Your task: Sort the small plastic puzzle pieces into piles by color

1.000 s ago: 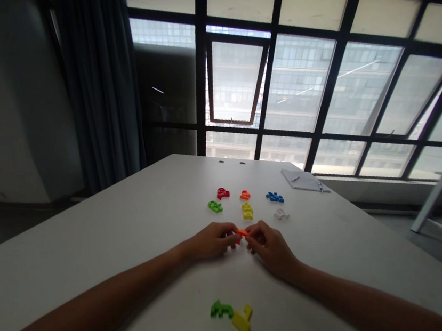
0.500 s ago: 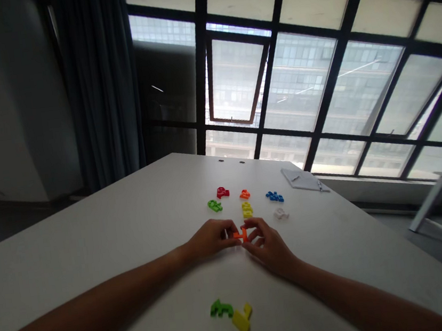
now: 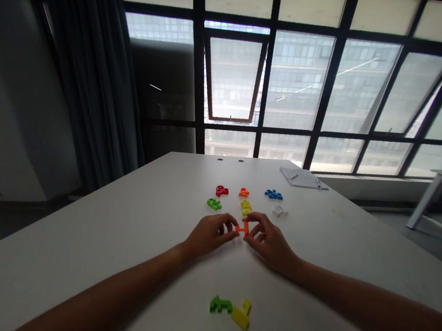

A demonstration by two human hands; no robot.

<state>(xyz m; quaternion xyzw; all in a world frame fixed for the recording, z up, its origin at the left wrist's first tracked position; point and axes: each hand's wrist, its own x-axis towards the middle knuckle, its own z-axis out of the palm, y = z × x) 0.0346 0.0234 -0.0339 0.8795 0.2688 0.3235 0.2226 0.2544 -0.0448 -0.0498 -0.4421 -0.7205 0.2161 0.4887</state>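
Observation:
My left hand point(image 3: 209, 235) and my right hand point(image 3: 268, 240) meet over a white table point(image 3: 92, 229), their fingertips pinching an orange H-shaped plastic piece point(image 3: 243, 229) from either side. Just beyond the fingers stand a yellow piece point(image 3: 246, 207) and a white piece point(image 3: 279, 211). Farther back lie a red piece point(image 3: 221, 190), a small orange piece point(image 3: 243, 192), a green piece point(image 3: 214, 204) and a blue piece point(image 3: 273, 195). Nearer me, below my hands, a green piece point(image 3: 220, 305) lies beside a yellow piece point(image 3: 241, 316).
A white notepad point(image 3: 302, 178) with a pen on it lies near the far right table edge. Past the table are a large dark-framed window point(image 3: 300, 86), a dark curtain point(image 3: 94, 89) and a white table leg point(image 3: 423, 210) at right.
The orange piece has turned between my fingertips and now shows its H shape. My hands have shifted slightly, and the view has tilted a little.

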